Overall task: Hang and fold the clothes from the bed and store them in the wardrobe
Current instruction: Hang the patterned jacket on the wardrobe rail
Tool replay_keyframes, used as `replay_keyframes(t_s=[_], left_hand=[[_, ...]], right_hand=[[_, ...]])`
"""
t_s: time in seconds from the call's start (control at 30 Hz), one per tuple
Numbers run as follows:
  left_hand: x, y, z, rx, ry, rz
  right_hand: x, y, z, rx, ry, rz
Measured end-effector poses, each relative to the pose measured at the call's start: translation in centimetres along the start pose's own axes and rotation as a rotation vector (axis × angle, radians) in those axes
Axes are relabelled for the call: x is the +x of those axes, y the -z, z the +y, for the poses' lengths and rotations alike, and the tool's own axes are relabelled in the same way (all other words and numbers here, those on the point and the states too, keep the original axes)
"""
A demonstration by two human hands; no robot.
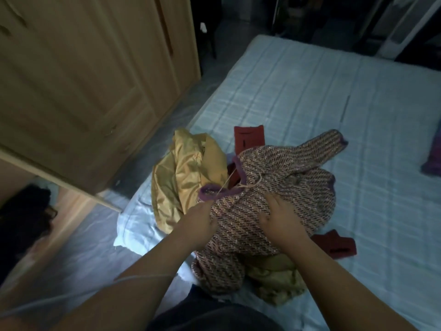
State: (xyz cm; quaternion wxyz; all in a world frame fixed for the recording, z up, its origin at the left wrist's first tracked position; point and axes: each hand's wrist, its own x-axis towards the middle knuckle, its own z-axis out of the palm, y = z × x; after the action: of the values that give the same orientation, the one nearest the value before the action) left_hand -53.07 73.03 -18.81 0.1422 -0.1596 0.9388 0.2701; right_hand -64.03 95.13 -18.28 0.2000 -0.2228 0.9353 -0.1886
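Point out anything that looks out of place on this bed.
The striped knit top, gold garment and red cloth lie in one crumpled heap at the bed's near corner, unfolded. A purple item lies apart at the right edge.

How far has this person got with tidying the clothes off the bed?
Early days, by the look of it. Nothing on the pale blue quilted bed looks folded yet. In hand: the left hand grips and the right hand presses the pink-and-dark striped knitted garment. Left: that piece, the crumpled yellow satin garment, the dark red cloth under the pile and a purple item at the picture's right edge.
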Motion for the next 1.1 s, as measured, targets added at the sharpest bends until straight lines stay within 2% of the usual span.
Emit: replay_keyframes(t_s=[0.2, 0.27, 0.53, 0.67, 0.77, 0.83, 0.9, 1.0, 1.1], left_hand=[[4.8, -2.8, -1.1, -0.086, 0.054, -0.071], [6.5, -4.2, -1.8, -0.085, 0.084, -0.103], [12.7, -9.1, -3.6, -0.02, 0.176, -0.208], [16.1, -9.3, -4.7, -0.056, 0.185, -0.235], [17.8, -8.5, -5.2, -0.034, 0.153, -0.299], [18.6, -7.9, -5.7, -0.053, 0.162, -0.357], [19.0, -7.1, -6.5, -0.109, 0.186, -0.317], [18.5, -5.3, -8.0, -0.217, 0.18, -0.141], [16.9, -3.8, -8.2, -0.28, 0.135, -0.026]], right_hand=[[5.2, -2.6, 1.9, -0.019, -0.141, -0.256], [6.8, -3.6, 2.7, -0.063, -0.135, -0.303], [15.5, -5.4, 3.8, -0.259, 0.016, -0.277], [19.6, -6.6, 4.3, -0.203, 0.181, -0.328], [22.1, -6.9, 3.7, -0.214, 0.215, -0.395], [23.4, -6.4, 2.8, -0.228, 0.234, -0.365], [24.2, -5.8, 2.1, -0.241, 0.244, -0.292], [25.1, -5.0, 1.3, -0.225, 0.243, -0.151], [26.0, -4.3, 0.3, -0.175, 0.28, -0.112]])
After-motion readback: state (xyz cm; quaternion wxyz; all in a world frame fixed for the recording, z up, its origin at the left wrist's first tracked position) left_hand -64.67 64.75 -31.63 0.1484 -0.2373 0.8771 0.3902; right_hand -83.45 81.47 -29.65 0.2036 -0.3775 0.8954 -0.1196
